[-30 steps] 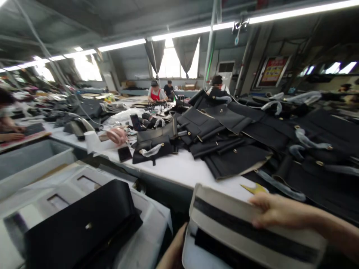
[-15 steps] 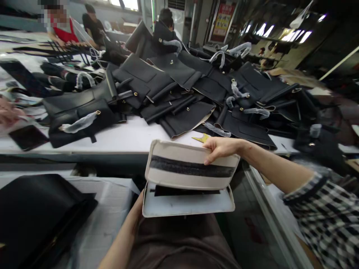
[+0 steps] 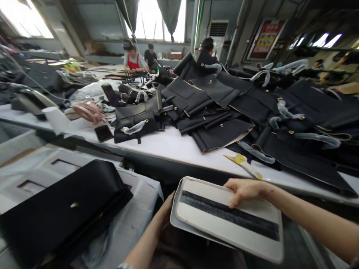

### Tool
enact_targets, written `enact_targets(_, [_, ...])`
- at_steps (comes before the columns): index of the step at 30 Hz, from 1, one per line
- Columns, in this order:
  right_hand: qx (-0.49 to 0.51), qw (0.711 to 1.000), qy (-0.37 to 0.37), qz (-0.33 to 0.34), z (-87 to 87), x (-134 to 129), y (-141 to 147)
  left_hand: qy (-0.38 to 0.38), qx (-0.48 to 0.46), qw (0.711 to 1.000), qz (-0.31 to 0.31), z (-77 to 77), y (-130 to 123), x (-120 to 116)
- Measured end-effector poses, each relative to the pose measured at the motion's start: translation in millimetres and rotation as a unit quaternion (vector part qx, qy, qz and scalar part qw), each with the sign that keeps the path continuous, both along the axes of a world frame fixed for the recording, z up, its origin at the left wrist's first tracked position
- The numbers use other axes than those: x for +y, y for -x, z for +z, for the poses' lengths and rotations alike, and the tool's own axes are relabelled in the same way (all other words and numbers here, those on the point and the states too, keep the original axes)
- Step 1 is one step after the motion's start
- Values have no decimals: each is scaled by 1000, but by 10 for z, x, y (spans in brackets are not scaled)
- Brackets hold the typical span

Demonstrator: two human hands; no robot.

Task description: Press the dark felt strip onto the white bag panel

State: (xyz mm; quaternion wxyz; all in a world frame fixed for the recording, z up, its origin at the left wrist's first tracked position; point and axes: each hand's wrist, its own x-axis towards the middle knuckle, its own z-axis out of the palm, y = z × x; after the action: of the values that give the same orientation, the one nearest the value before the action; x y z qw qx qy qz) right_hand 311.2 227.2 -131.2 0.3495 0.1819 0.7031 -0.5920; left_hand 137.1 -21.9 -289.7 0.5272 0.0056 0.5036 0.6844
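Observation:
My right hand [image 3: 246, 190] grips the upper edge of a cream rounded rectangular panel [image 3: 215, 228], its thumb on the face. A dark strip [image 3: 227, 213] runs lengthwise along the panel. Beneath it lies a white shallow tray-like piece [image 3: 176, 219], showing mostly along the left and lower edges. My left hand [image 3: 167, 209] holds the left end of this tray from the side; its fingers are mostly hidden behind. Both pieces are in front of my body, with the panel lying over the tray.
Black bag pieces [image 3: 224, 134] are heaped across the white table [image 3: 174, 144]. A yellow-bladed tool [image 3: 238, 158] lies near its front edge. At left, a black bag [image 3: 70, 205] rests on a white-covered stack [image 3: 146, 186]. A pink fan [image 3: 88, 112] stands farther back; several people sit beyond.
The cream panel, earlier tilted up with a gap above the tray, now lies down over it. Both hands and pieces sit lower and farther right in view; the camera has turned left.

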Motion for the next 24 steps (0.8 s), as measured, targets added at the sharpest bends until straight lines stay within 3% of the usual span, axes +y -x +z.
enact_targets(2, [12,996,-74,43,-32,-56,45,-9,7,1000,4,-8,-6,1])
enact_targets(3, [33,986,-145,68,-24,-91,55,-12,9,1000,4,-17,-8,3])
enact_targets(6, [99,899,-409,125,27,-226,16,-17,10,1000,2,-44,-9,5])
enact_targets(8, [129,848,-497,131,33,-340,-60,-20,10,1000,1,-51,-6,2])
enact_targets(13, [239,815,-515,113,-88,-632,-264,-46,11,999,-8,-47,-2,1])
enact_targets(21, [330,764,-547,90,-481,-865,-362,-39,11,999,-9,-119,6,25])
enact_targets(24, [356,761,-536,85,-462,-915,-344,-32,5,999,-4,-119,-2,29])
